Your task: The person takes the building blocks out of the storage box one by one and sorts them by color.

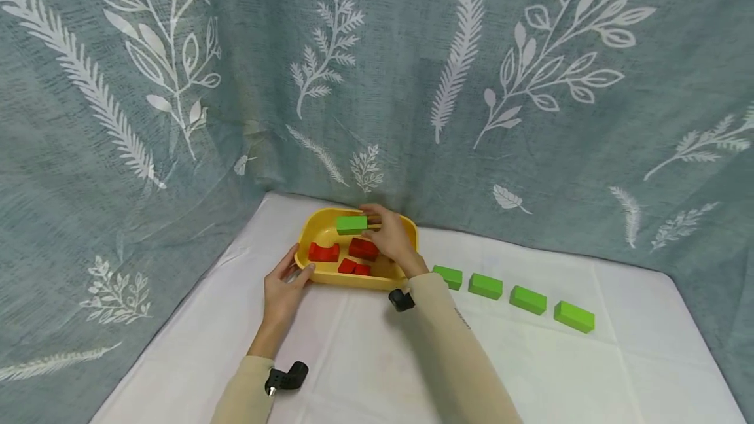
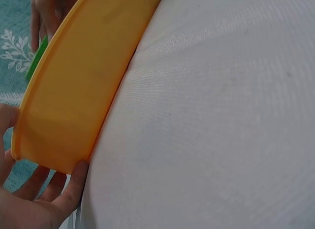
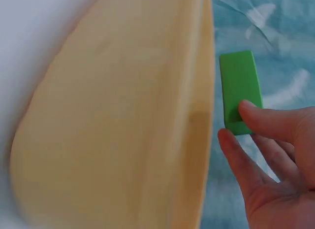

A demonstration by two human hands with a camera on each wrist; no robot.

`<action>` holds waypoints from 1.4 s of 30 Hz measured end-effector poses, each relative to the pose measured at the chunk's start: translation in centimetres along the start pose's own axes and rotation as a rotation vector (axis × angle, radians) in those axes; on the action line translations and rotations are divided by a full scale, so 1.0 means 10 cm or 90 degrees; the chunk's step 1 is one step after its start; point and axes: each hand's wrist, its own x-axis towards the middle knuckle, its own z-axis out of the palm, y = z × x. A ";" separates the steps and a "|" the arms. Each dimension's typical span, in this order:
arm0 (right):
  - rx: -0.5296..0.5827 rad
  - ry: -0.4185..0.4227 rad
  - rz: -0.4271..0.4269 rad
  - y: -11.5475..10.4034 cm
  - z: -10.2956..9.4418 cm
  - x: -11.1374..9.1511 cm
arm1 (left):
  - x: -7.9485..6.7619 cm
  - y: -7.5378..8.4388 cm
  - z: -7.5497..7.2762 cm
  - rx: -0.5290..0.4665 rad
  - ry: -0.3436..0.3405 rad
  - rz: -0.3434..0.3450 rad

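Observation:
A yellow plastic tub (image 1: 347, 280) stands at the back of the table. My left hand (image 1: 284, 290) holds its left end, the fingers against the end wall in the left wrist view. My right hand (image 1: 389, 235) pinches one end of a green rectangular block (image 3: 239, 86) between thumb and fingers, above the tub's opening. Inside the tub lie a red block with a curved notch (image 1: 324, 252) and more red pieces (image 1: 363, 248). A brownish piece near the right end is partly hidden by the right arm.
Several green blocks (image 1: 529, 300) lie in a slanting row on the white cloth (image 1: 365, 358) right of the tub; the sleeve stands close to the nearest one. A grey-green patterned curtain (image 1: 400, 84) hangs right behind the tub and along the left side.

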 end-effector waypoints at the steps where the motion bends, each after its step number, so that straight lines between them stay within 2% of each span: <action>1: 0.011 0.004 -0.002 0.02 -0.07 -0.05 | 0.00 -0.01 0.00 0.001 0.001 -0.002; 7: 0.045 0.022 -0.013 0.16 -0.54 -0.34 | 0.00 -0.01 -0.03 0.020 0.008 -0.010; 12: 0.044 0.055 -0.025 0.41 -1.07 -0.72 | 0.02 0.00 -0.03 0.015 0.008 -0.009; 15: 0.014 0.079 -0.005 0.58 -1.44 -1.05 | 0.03 0.01 -0.02 0.021 0.014 -0.012; 21: -0.095 0.152 0.084 0.86 -2.17 -1.78 | 0.03 0.02 -0.04 0.046 0.036 -0.023; 26: -0.172 0.211 0.147 1.10 -2.64 -2.29 | 0.00 0.04 -0.09 0.044 0.048 -0.024; 29: -0.173 0.235 0.191 1.25 -2.82 -2.54 | 0.00 0.06 -0.11 0.042 0.049 -0.023; 33: -0.177 0.221 0.223 1.42 -2.98 -2.81 | -0.01 0.07 -0.11 0.038 0.054 -0.018; 38: -0.229 0.168 0.220 1.58 -3.08 -3.06 | -0.05 0.03 -0.08 0.036 0.039 -0.045; 42: -0.257 0.146 0.199 1.69 -3.08 -3.13 | -0.07 0.01 -0.08 0.032 0.040 -0.047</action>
